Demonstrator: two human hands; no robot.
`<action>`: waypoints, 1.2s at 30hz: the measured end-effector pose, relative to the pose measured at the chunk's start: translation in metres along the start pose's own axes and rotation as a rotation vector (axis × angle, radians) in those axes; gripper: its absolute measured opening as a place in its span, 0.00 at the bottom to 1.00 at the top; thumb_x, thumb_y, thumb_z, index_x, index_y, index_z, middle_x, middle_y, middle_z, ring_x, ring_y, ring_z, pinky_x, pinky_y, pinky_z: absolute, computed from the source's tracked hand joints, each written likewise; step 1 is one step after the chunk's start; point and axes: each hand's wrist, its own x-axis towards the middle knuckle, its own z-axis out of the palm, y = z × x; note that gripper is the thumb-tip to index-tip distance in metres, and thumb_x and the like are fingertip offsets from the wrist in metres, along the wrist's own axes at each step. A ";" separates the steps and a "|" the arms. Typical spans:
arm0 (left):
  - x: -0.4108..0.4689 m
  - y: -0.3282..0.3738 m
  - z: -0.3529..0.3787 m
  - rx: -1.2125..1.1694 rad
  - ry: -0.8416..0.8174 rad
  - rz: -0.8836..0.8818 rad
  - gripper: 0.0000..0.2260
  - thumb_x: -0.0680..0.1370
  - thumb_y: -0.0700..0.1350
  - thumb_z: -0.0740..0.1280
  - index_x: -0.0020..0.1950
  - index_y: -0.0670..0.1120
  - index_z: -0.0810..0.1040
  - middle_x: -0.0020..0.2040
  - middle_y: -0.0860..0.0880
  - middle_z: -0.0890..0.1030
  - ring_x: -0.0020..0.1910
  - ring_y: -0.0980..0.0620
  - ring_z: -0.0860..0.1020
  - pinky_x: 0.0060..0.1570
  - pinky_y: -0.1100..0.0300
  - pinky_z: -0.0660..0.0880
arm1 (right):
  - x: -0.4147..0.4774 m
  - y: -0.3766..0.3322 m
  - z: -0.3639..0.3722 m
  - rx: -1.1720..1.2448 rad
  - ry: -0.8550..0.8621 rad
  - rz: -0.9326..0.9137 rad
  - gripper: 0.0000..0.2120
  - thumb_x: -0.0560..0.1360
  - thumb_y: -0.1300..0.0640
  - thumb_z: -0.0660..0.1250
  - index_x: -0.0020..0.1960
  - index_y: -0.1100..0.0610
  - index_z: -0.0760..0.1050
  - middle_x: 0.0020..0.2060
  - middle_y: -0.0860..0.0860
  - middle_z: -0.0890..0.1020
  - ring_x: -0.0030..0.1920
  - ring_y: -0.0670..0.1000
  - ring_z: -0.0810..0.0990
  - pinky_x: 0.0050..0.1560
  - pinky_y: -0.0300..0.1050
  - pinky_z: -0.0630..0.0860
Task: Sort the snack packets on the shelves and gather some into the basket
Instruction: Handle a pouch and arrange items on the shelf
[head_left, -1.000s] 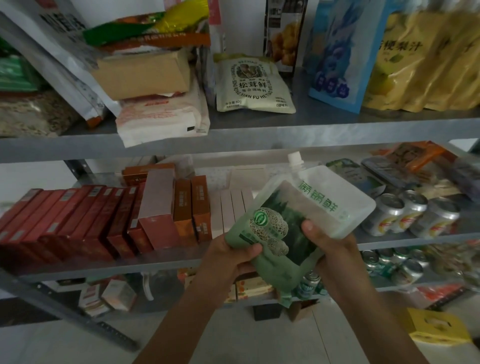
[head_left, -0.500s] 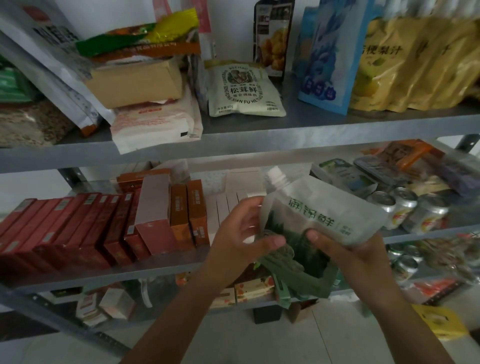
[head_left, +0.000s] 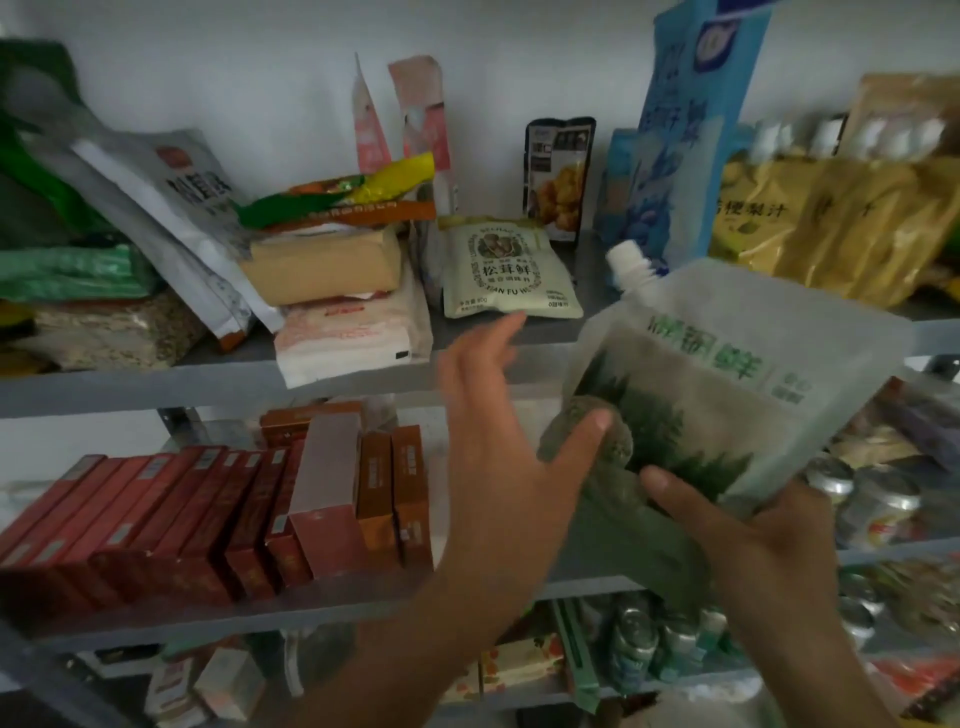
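Above my right hand (head_left: 753, 545), whose thumb and curled fingers pinch its lower edge, the spout pouch (head_left: 727, 374) stands tilted. My left hand (head_left: 498, 457) is spread, thumb touching the pouch face. Judged light, soft, slick film; best gripped at the base seam.

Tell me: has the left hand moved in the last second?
Yes. The left hand rose from level with the middle shelf to the edge of the upper shelf, fingers spread toward the cream packet; only its thumb touches the spouted pouch.
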 end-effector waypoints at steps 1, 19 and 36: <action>-0.002 0.008 0.000 0.035 -0.014 0.087 0.27 0.72 0.54 0.72 0.68 0.52 0.67 0.66 0.54 0.66 0.66 0.61 0.67 0.64 0.68 0.67 | 0.003 -0.006 0.003 -0.065 0.067 -0.064 0.12 0.64 0.58 0.77 0.36 0.45 0.76 0.27 0.31 0.78 0.33 0.30 0.78 0.32 0.23 0.72; 0.055 0.013 -0.009 -0.817 -0.251 -0.386 0.13 0.74 0.42 0.69 0.59 0.47 0.78 0.58 0.46 0.82 0.57 0.47 0.81 0.58 0.46 0.77 | 0.013 0.005 0.039 0.888 -0.254 0.392 0.35 0.61 0.52 0.79 0.66 0.50 0.72 0.61 0.53 0.79 0.60 0.55 0.79 0.50 0.50 0.80; 0.189 0.016 -0.120 1.035 -0.449 0.050 0.35 0.72 0.73 0.51 0.73 0.55 0.65 0.72 0.49 0.69 0.69 0.48 0.67 0.66 0.51 0.63 | 0.152 -0.026 0.097 -1.140 -0.080 -0.828 0.23 0.72 0.66 0.64 0.66 0.56 0.73 0.55 0.56 0.82 0.50 0.56 0.81 0.44 0.48 0.80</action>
